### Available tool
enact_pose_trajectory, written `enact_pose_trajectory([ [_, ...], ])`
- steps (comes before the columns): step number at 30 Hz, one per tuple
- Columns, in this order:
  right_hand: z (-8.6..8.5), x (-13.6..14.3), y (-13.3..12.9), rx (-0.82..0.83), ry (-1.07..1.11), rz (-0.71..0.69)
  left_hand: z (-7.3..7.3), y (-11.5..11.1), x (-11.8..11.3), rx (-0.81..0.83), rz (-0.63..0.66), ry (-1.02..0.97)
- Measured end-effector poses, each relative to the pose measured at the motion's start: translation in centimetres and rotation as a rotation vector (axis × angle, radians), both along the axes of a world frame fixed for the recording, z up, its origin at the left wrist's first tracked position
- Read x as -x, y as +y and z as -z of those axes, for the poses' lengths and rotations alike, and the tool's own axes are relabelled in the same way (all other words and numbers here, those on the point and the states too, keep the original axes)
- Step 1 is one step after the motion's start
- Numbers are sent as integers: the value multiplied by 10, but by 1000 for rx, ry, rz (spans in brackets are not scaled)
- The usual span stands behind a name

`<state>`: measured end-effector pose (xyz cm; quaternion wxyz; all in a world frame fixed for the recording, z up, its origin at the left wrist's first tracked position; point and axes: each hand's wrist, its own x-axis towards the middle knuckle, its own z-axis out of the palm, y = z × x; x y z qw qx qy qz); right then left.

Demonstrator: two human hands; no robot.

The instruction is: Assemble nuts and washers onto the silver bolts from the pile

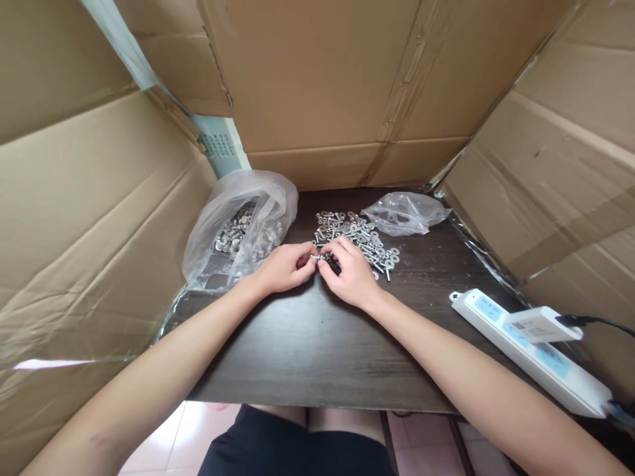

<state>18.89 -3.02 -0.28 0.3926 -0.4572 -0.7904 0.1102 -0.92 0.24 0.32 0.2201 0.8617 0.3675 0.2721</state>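
A small metal bolt (317,257) lies between my two hands, just above the dark table. The fingers of my left hand (288,266) pinch one end of it. At the other end, the thumb and fingertips of my right hand (350,271) are pressed together on it. Whether a nut or washer sits on the bolt is too small to tell. Right behind my hands spreads a loose pile of bolts, nuts and washers (364,241), partly hidden by my right hand.
An open clear plastic bag (268,192) with round metal pieces (231,241) stands at the left. A crumpled clear bag (409,213) lies back right. A white power strip (536,357) with a plugged-in adapter (540,325) runs along the right. Cardboard walls (327,86) enclose the table (297,357).
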Motion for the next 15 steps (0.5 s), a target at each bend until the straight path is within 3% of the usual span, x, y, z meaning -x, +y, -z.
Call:
enact_pose_trajectory([
  [15,1,0,0,-4,3,-10,0,0,0,-1,4,-1],
])
